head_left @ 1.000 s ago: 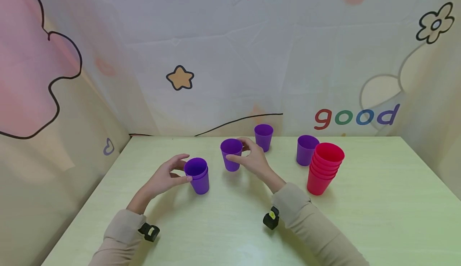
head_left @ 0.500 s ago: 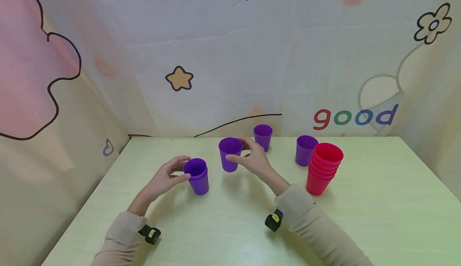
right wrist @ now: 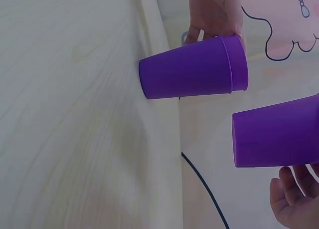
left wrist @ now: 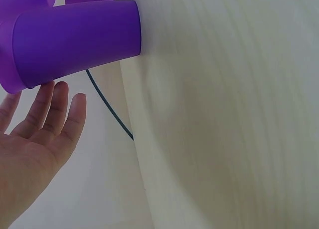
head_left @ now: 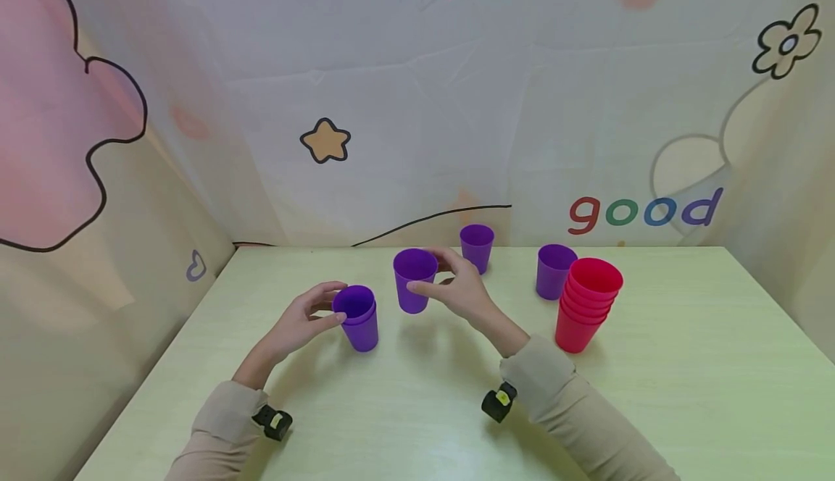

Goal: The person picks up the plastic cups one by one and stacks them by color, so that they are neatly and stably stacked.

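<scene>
My left hand (head_left: pixel 298 324) grips a stack of two nested purple cups (head_left: pixel 362 329) near the rim, thumb in front and fingers behind. The stack stands upright on the table; its side also shows in the left wrist view (left wrist: pixel 79 39) and the right wrist view (right wrist: pixel 187 72). To its right, my right hand (head_left: pixel 459 287) holds a single purple cup (head_left: pixel 412 296) upright, thumb on the near side. The right wrist view shows the base of that single cup (right wrist: pixel 274 134) apart from the tabletop.
Behind my right hand stands another purple cup (head_left: pixel 477 251) near the table's back edge. Farther right, one more purple cup (head_left: pixel 553 277) is partly hidden by a tall stack of nested red cups (head_left: pixel 579 329). A printed cloth (head_left: pixel 404 104) hangs behind the pale table (head_left: pixel 404 423).
My right hand has carried the single purple cup slightly left, and its shadow has moved farther from it. My left hand and the two-cup stack have hardly moved.
</scene>
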